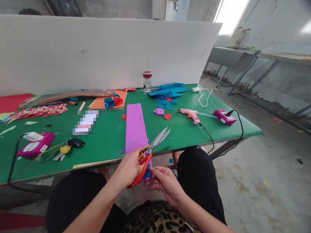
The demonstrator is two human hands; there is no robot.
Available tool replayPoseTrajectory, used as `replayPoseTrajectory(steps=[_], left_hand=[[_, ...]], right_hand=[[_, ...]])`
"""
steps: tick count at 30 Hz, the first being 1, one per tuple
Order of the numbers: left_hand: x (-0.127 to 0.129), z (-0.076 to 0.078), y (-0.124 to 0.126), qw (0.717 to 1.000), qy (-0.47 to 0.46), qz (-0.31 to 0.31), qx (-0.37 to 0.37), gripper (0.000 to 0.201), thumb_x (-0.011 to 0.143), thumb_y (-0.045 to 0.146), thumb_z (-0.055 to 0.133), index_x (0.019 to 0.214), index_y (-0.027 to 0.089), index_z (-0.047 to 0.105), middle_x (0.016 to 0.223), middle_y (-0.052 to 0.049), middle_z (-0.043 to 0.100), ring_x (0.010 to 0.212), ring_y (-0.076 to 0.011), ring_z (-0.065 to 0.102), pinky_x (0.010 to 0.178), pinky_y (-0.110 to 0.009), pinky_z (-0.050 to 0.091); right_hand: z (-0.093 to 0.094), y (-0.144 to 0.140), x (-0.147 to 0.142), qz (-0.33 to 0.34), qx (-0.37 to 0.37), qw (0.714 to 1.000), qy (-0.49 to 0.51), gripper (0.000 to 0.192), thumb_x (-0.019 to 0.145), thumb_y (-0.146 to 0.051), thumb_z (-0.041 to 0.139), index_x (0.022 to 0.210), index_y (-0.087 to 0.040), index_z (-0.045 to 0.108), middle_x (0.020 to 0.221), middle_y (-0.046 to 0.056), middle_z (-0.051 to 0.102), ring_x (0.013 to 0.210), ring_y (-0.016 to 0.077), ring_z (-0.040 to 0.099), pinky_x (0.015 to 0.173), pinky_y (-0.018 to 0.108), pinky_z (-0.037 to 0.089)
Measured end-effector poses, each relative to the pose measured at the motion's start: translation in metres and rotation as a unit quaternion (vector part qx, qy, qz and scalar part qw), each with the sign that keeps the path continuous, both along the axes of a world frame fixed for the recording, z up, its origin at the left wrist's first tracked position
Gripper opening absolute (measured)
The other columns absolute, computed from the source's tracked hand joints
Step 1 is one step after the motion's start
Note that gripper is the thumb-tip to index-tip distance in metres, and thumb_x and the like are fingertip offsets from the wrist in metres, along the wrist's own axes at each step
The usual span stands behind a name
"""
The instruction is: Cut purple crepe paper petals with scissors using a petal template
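A long purple sheet of craft paper (135,125) lies on the green table and runs over its front edge towards my lap. My left hand (129,168) is closed around red-and-yellow-handled scissors (156,140), whose parted blades point up and to the right over the sheet's right edge. Below the table edge, my right hand (164,182) pinches the near end of the sheet between thumb and fingers. A small blue piece (147,171) shows against that end, partly hidden by the scissors and fingers. A thin purple scrap (121,152) curls beside my left hand.
Right of the sheet sit a pink glue gun (189,114), a purple power socket (225,117), and blue paper (170,92). A jar (147,82) stands behind, before a white board (104,53). Keys (61,153) and another purple socket (36,144) lie left.
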State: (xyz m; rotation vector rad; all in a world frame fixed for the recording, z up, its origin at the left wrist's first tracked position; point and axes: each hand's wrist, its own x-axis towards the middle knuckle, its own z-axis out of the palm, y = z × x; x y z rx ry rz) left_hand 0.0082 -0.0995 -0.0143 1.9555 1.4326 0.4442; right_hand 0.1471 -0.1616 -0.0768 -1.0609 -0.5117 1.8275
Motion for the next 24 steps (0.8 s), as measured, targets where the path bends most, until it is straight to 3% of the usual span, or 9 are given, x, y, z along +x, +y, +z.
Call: replayPoseTrajectory(steps=[6, 14, 24], left_hand=[[0.0013, -0.0017, -0.0049, 0.999, -0.029, 0.015, -0.03, 0.03, 0.072, 0.012, 0.059, 0.101, 0.02, 0.061, 0.084, 0.002, 0.07, 0.075, -0.0165, 0.065, 0.063, -0.023, 0.042], [-0.0006, -0.0074, -0.0019, 0.999, -0.021, 0.031, 0.002, 0.019, 0.074, 0.016, 0.058, 0.093, 0.02, 0.058, 0.082, 0.001, 0.069, 0.073, -0.0169, 0.064, 0.062, -0.024, 0.042], [-0.0014, -0.0075, -0.002, 1.0, -0.02, 0.016, -0.017, 0.029, 0.072, 0.014, 0.058, 0.101, 0.02, 0.059, 0.089, -0.001, 0.072, 0.08, -0.0198, 0.067, 0.066, -0.026, 0.044]], right_hand=[[0.0011, 0.0006, -0.0002, 0.016, 0.001, 1.0, -0.02, 0.05, 0.052, -0.052, 0.087, 0.071, -0.013, 0.064, 0.057, 0.001, 0.065, 0.052, 0.015, 0.065, 0.058, 0.028, 0.054], [0.0068, 0.0016, 0.0002, 0.004, 0.0, 1.0, -0.002, 0.047, 0.057, -0.055, 0.082, 0.068, -0.015, 0.06, 0.057, 0.002, 0.065, 0.05, 0.0158, 0.065, 0.056, 0.028, 0.054], [0.0025, 0.0022, -0.0006, 0.01, -0.005, 1.0, -0.01, 0.046, 0.053, -0.049, 0.086, 0.069, -0.012, 0.065, 0.056, 0.001, 0.065, 0.05, 0.0144, 0.064, 0.056, 0.028, 0.054]])
